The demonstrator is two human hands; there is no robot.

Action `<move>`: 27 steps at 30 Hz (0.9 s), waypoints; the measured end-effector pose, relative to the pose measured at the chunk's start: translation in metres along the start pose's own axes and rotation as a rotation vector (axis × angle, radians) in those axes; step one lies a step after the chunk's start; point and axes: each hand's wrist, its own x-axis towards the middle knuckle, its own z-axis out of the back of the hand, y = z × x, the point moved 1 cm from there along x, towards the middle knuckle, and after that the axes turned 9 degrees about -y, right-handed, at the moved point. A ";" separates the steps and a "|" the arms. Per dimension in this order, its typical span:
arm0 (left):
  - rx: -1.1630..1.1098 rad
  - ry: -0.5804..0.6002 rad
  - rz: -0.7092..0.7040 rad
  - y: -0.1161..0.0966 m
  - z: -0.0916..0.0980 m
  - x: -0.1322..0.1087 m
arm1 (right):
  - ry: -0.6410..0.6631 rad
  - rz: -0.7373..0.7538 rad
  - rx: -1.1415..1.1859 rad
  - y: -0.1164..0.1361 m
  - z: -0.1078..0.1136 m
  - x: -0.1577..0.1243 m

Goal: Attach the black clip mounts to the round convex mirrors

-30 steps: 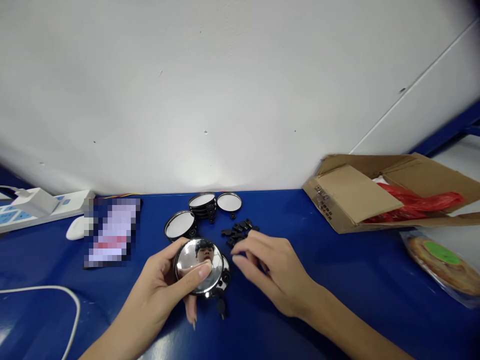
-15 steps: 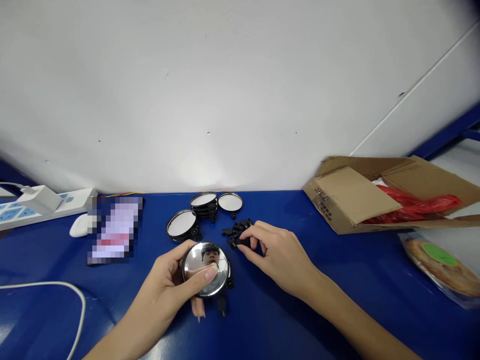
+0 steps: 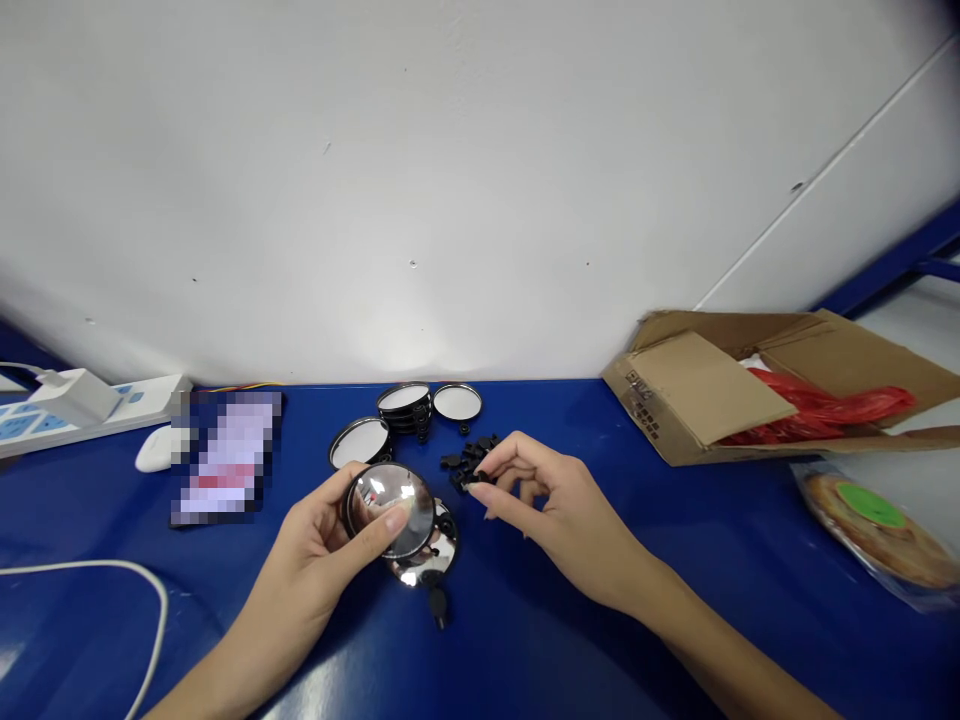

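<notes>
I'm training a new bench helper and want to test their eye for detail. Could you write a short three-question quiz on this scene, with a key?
1. What does the left hand hold?
2. True or false: the red bag lies in the open box.
3. The right hand is nearest to:
A) the power strip
B) the black parts
C) the white cable

Key:
1. A round mirror
2. True
3. B
</notes>
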 end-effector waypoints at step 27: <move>0.149 0.049 -0.091 0.002 -0.002 -0.010 | 0.058 -0.055 0.240 0.001 -0.016 -0.012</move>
